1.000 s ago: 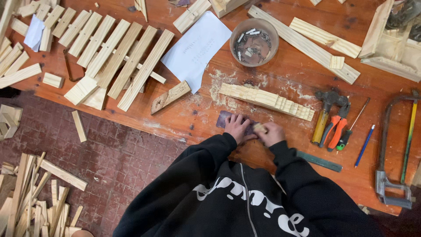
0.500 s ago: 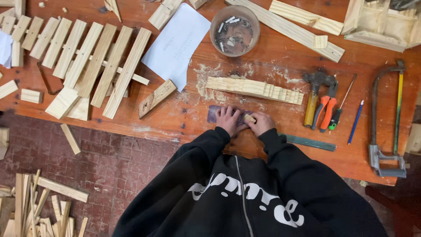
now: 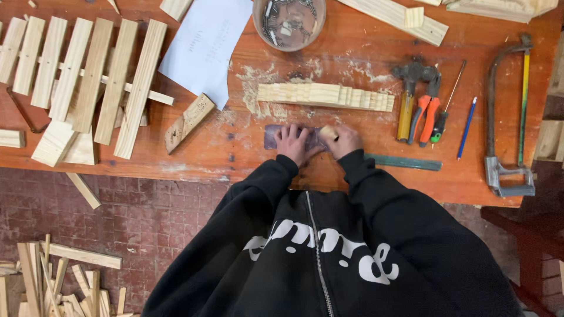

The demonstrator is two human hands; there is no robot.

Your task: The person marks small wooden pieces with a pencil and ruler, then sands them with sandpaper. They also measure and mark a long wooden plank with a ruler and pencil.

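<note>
Pressing flat with fingers spread, the left hand (image 3: 292, 142) holds a dull purple sheet of sandpaper (image 3: 275, 135) against the bench (image 3: 376, 176), while the right hand (image 3: 343, 141) is curled around a small pale wood block (image 3: 328, 133) that sits on the same sheet, fingers closed on it. Both hands lie side by side at the near edge of the orange-brown, scuffed wooden top, black sleeves running back toward the viewer. Just beyond them a long strip of sawn pine blocks (image 3: 326, 96) lies in a scatter of sawdust. A green ruler (image 3: 405, 162) lies just right of the right hand. Further right are a hammer (image 3: 408, 97), orange-handled pliers (image 3: 429, 108), a blue pencil (image 3: 467, 127) and a hacksaw (image 3: 508, 123). Far from the hands stands a round tub of nails (image 3: 289, 22), and to its left a white sheet of paper (image 3: 205, 47) bearing faint print. An offcut (image 3: 188, 121) lies near the paper, and pale slats (image 3: 94, 82) lie in a row on the left.
</note>
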